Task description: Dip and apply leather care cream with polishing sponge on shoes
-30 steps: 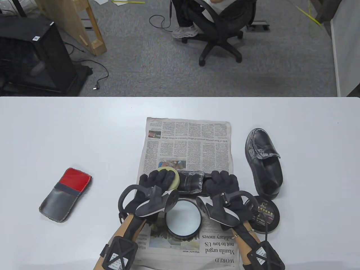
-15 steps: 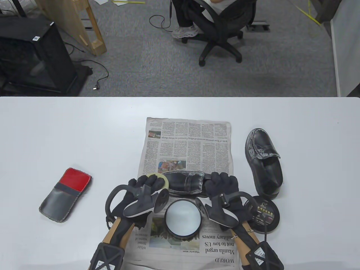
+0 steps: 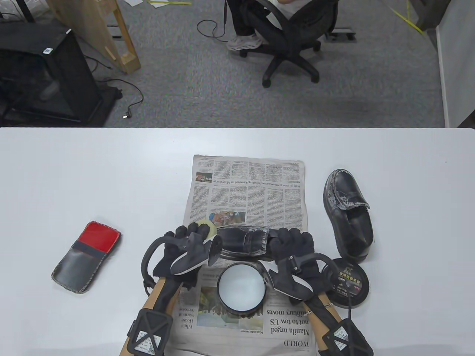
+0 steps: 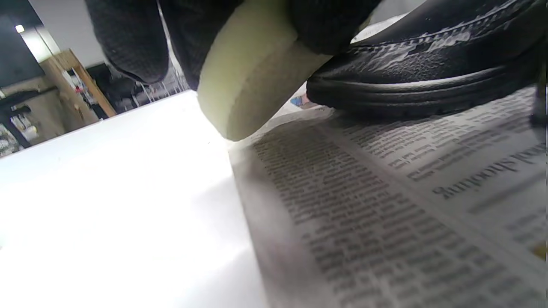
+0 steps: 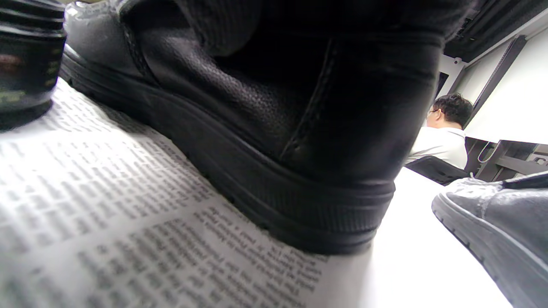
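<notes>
A black shoe smeared with white cream lies sideways on the newspaper. My left hand grips a pale yellow sponge pressed against the shoe's toe end. In the left wrist view the sponge sits under my fingers, touching the toe of the shoe. My right hand grips the shoe's heel, and that heel fills the right wrist view. The open cream tin stands just in front of the shoe, between my wrists.
A second black shoe stands to the right of the paper, with the tin's lid in front of it. A red and grey pouch lies at the left. A person sits on an office chair beyond the table.
My left hand has slid the sponge leftwards off the top of the shoe to its toe tip, uncovering more of the upper. The right hand and the shoe stay in place.
</notes>
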